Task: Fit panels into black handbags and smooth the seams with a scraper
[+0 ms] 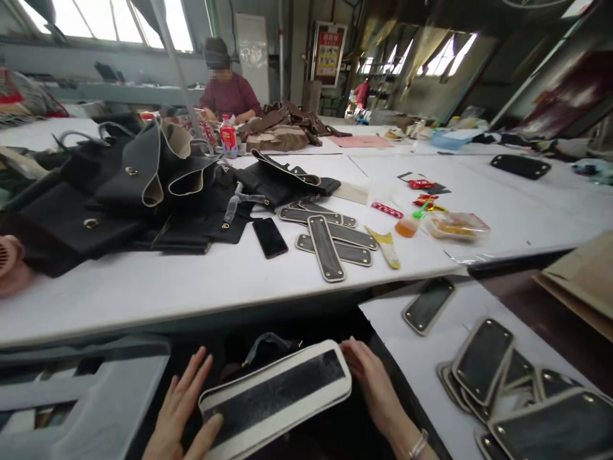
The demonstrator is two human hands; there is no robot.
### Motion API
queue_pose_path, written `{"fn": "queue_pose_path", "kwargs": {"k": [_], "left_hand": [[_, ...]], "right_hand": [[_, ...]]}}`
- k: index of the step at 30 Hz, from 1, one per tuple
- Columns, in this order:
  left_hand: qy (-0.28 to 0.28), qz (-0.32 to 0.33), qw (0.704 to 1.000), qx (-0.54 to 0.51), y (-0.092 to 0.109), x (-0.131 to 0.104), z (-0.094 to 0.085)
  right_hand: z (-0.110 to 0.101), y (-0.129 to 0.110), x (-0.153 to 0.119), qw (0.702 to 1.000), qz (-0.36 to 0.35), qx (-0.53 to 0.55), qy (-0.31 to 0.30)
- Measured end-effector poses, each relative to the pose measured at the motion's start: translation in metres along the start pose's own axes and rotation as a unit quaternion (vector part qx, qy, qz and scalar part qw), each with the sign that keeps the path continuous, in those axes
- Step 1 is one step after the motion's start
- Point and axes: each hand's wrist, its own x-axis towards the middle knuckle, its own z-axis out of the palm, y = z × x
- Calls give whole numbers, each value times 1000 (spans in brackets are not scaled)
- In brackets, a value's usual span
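Observation:
A black handbag (282,397) lies tilted in front of me, its long face with a wide off-white border and black middle strip turned up. My left hand (179,409) is at its left end, thumb resting on the face and the other fingers stretched out, off it. At the right end, my right hand (371,380) has its fingers bent around the corner; the fingertips are partly hidden. Behind the bag a plastic-wrapped handle (268,345) shows. Oblong black panels (483,361) with pale edges and corner studs are piled on the white board (431,358) to the right.
Across the white table (191,291) lie stacked black bags (119,172), a phone (270,237), narrow studded strips (326,248), a yellow-handled tool (385,246) and a food pack (457,225). A grey plastic crate (110,396) stands left. A person (230,89) sits opposite.

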Motion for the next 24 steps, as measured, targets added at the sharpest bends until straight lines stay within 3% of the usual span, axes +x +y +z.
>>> {"fn": "queue_pose_path", "kwargs": {"k": [2, 4, 7, 10, 14, 20, 24], "left_hand": [[-49, 182, 978, 90, 26, 20, 5], [-104, 340, 925, 133, 58, 39, 21], [-146, 469, 848, 197, 92, 58, 54], [-161, 499, 817, 238, 96, 64, 79], [-122, 537, 792, 263, 78, 64, 92], [-107, 555, 778, 272, 67, 67, 98], [-111, 564, 772, 272, 61, 68, 101]], "right_hand": [[11, 16, -3, 992, 72, 67, -83], [22, 28, -7, 971, 121, 151, -142], [27, 41, -1, 923, 188, 276, -192], [25, 48, 16, 884, 233, 344, -217], [25, 55, 32, 863, 249, 384, -213], [28, 72, 37, 863, 209, 418, -192], [31, 83, 40, 887, 169, 391, -179]]}}
